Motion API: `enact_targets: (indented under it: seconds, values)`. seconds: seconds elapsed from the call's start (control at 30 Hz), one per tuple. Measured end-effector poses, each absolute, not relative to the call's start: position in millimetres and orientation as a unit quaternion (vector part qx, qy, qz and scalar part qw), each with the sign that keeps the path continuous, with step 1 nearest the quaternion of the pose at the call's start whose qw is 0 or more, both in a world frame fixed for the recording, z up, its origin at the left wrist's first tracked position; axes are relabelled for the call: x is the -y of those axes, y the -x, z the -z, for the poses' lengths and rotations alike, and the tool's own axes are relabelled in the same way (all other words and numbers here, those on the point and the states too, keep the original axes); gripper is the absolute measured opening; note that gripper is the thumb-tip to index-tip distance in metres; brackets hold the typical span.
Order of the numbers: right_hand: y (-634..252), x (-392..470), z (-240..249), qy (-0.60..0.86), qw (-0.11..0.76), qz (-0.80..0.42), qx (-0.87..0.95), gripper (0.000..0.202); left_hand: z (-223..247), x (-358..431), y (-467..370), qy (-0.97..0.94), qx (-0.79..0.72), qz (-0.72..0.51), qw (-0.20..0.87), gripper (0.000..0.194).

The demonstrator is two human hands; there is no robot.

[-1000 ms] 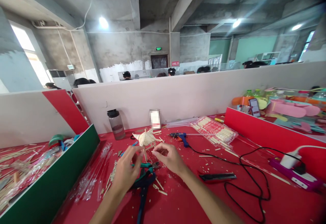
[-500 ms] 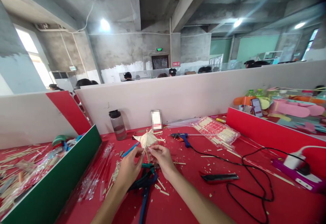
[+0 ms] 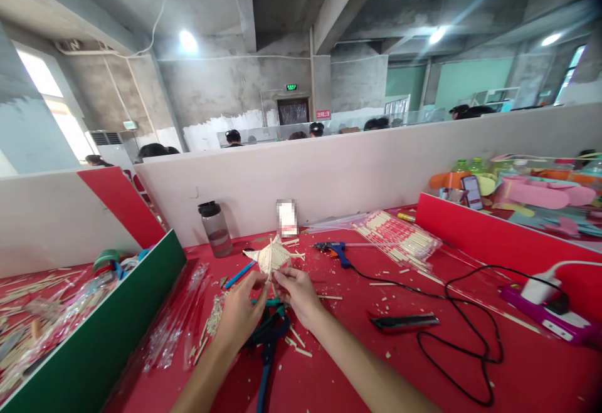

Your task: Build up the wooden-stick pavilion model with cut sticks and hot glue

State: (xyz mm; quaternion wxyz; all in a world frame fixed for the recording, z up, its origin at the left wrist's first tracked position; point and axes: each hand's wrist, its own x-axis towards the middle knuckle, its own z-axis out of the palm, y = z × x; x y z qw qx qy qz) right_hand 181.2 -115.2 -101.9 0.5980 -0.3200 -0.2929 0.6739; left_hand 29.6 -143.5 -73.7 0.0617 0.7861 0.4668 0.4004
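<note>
A small model made of pale wooden sticks (image 3: 273, 255), shaped like a pavilion roof with upturned corners, stands in front of me on the red table. My left hand (image 3: 243, 305) pinches its near edge from the left. From the right, the fingers of my right hand (image 3: 297, 292) close on the same near part, their tips almost meeting the left ones. Any small piece between the fingertips is hidden. Below the hands lies a blue-and-green hand tool (image 3: 267, 355), partly covered by my left hand. A blue pen-like stick (image 3: 239, 274) rests beyond the left hand.
A blue hot glue gun (image 3: 336, 252) with a black cord lies right of the model, near a bag of wooden sticks (image 3: 399, 237). A black utility knife (image 3: 403, 321) and a purple power strip (image 3: 548, 316) are at right. A bottle (image 3: 215, 230) stands by the white partition (image 3: 329, 175).
My fingertips have drawn slightly closer together at the model's near edge. The view has shifted a little; the table things stay where they were.
</note>
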Motion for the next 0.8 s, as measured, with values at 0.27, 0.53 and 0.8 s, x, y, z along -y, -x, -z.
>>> enact_targets:
  seconds: [0.27, 0.53, 0.8]
  values:
    - [-179.1, 116.5, 97.4, 0.309, 0.6, -0.681, 0.284, 0.043, 73.6, 143.2, -30.5, -0.785, -0.467, -0.4, 0.078, 0.015]
    - [-175.2, 115.6, 98.2, 0.321, 0.603, -0.678, 0.272, 0.044, 71.0, 143.9, -30.9, -0.783, -0.469, -0.402, 0.075, 0.016]
    - [-175.3, 118.5, 96.1, 0.299, 0.597, -0.706, 0.237, 0.034, 67.4, 146.1, -33.2, -0.779, -0.472, -0.406, 0.073, 0.016]
